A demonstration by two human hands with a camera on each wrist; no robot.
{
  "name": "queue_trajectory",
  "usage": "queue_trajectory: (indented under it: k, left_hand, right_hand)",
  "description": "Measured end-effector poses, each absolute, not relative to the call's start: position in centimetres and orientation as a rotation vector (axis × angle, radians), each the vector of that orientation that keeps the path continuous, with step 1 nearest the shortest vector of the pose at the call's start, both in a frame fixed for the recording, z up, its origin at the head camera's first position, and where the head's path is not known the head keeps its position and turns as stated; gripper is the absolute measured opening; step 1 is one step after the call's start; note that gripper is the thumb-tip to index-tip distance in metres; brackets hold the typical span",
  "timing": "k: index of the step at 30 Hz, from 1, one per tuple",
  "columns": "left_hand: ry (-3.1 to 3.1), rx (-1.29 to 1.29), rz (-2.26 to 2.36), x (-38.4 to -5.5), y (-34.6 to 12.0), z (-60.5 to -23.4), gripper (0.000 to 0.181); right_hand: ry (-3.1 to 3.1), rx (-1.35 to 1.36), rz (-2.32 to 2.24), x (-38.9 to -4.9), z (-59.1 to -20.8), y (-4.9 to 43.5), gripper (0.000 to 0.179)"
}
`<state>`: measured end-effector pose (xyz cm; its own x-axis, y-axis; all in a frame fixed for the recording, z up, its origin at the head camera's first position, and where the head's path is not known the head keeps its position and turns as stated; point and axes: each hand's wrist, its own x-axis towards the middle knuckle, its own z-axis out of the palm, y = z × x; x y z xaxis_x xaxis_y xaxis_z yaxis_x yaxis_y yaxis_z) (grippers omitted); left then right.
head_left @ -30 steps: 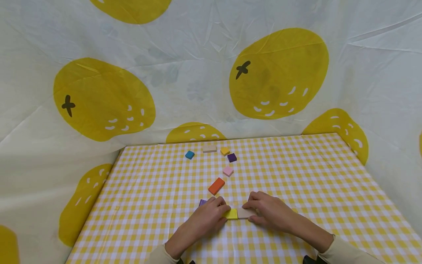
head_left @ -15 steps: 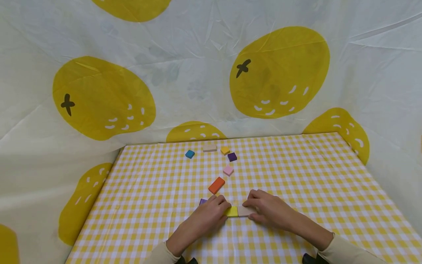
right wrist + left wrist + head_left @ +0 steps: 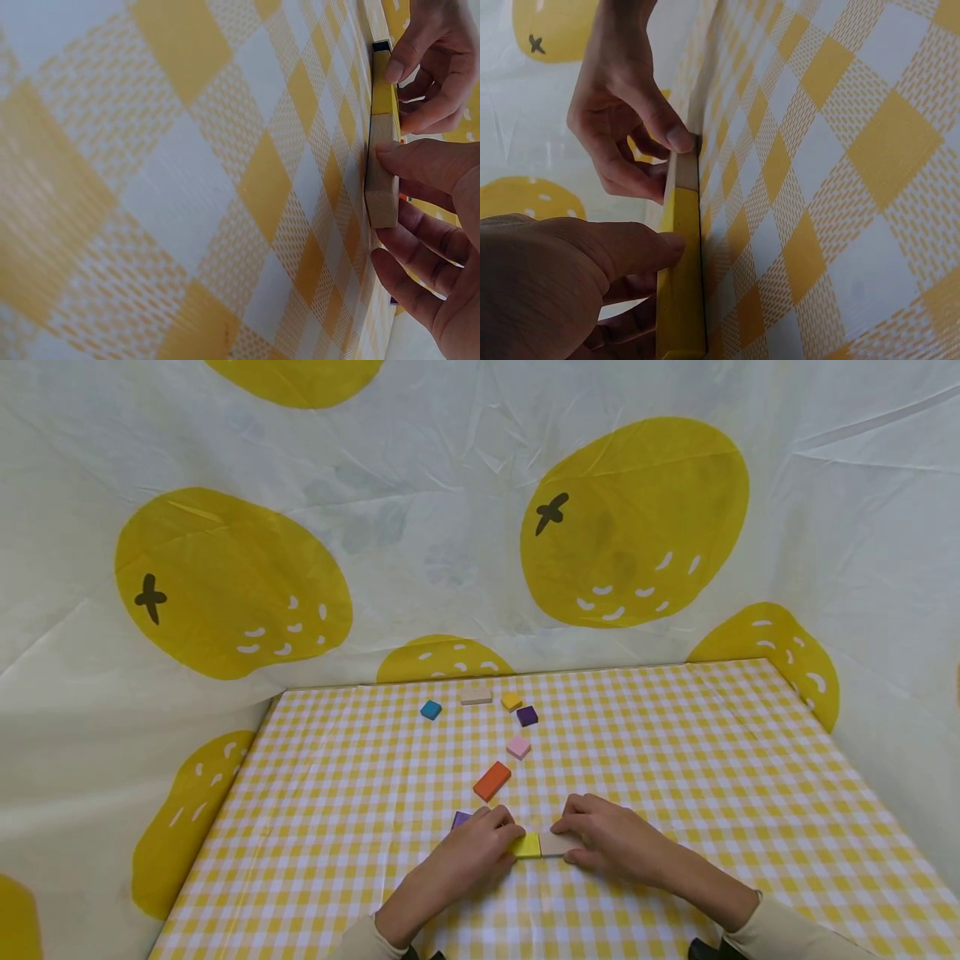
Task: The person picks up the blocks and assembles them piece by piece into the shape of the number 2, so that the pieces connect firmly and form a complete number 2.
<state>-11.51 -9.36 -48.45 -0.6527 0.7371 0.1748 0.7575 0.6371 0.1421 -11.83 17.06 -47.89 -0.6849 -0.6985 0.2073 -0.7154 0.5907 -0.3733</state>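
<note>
Pinching is done by both hands in the head view: the bright yellow block (image 3: 528,846) is gripped by the left hand (image 3: 474,852), the pale wooden block (image 3: 557,845) by the right hand (image 3: 611,835). Both blocks are set end to end, touching, on the yellow-and-white checked tablecloth (image 3: 675,760), low in the view and near the middle. Just past the left hand's fingers, a purple block (image 3: 460,819) is seen (partly covered, so its full shape cannot be told). Farther back, an orange block (image 3: 492,782) is laid at a slant, followed by a pink block (image 3: 518,747), a dark purple block (image 3: 527,716) and a small yellow block (image 3: 512,701). Near the back edge, a second wooden block (image 3: 476,695) is placed between the small yellow block and a blue block (image 3: 431,710). The tablecloth is backed by a white curtain (image 3: 442,543) printed with big yellow fruit.

In the left wrist view, the bright yellow block is clasped between the left thumb and fingers; the seam with the wooden block is plainly shown, and the right thumb is pressed on the wood.

In the right wrist view, the wooden block is held by the right thumb and fingers. Beyond the yellow one, a dark piece (image 3: 382,46) is glimpsed; contact cannot be told.
</note>
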Motion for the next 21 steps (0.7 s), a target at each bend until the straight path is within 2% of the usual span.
queue_trajectory:
  k: [21]
  left_hand:
    - [-2.710,-1.280,-0.390,-11.5,-9.7,-48.8,0.030]
  right_hand:
    - [-2.745,1.209,0.730,-11.9,-48.5,16.0,0.028]
